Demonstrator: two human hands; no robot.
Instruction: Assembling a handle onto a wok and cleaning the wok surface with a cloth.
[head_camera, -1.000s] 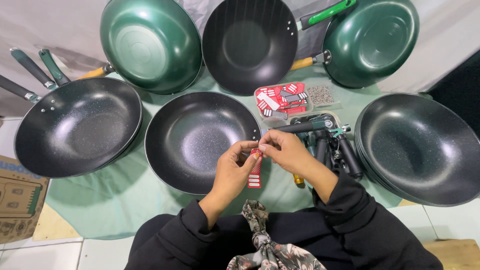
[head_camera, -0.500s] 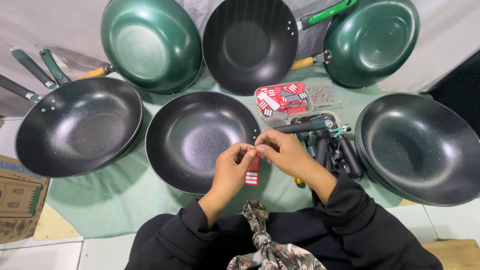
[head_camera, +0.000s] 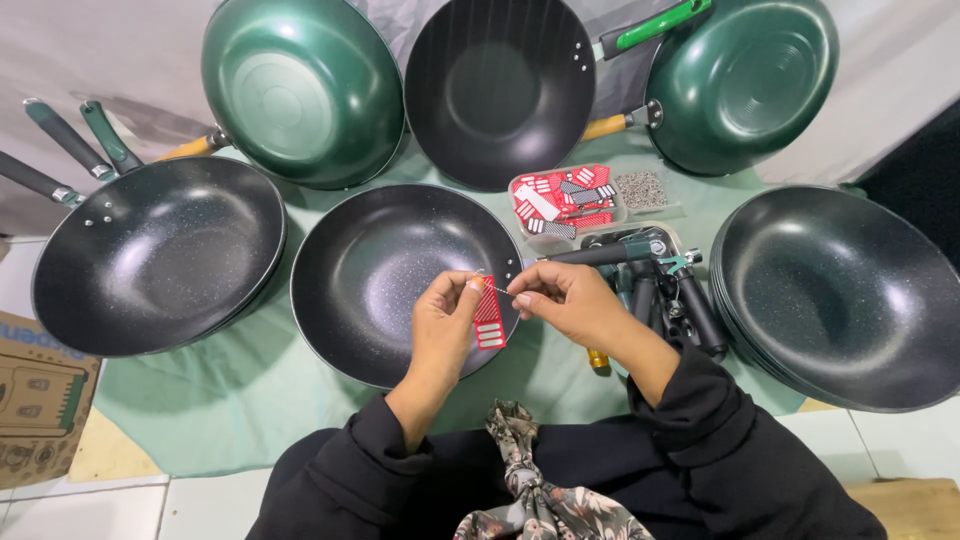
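From the head view, the left hand (head_camera: 448, 325) pinches a small red tag (head_camera: 488, 318) by its upper end, thumb and forefinger closed on it so the tag hangs down over the near rim of the black handleless pan (head_camera: 400, 280) in the middle. The right hand (head_camera: 562, 300) is closed in a fine pinch on a thin loop or string (head_camera: 497, 289) at the top of the tag, fingertips almost touching those of the left. The step in hand looks like threading or fixing that loop on the tag; the next move would call for a steady, small pull with both pinches kept tight, as the string is very thin and hard to see.

Around the hands, on the green cloth (head_camera: 240, 390) that covers the surface: a clear tray of more red tags (head_camera: 566, 201) just beyond the right hand, a small tray of metal bits (head_camera: 645, 190) beside it, and a bundle of dark pan handles (head_camera: 650, 285) touching the right wrist's side. A stack of black pans (head_camera: 850, 300) lies to the right, a black pan with handles (head_camera: 150, 255) to the left, two green pans (head_camera: 300, 90) (head_camera: 745, 85) and a black one (head_camera: 500, 90) propped at the back. A cardboard box (head_camera: 40, 400) sits at the far left. Nothing lies between the hands; the handle bundle crowds the right elbow's path.
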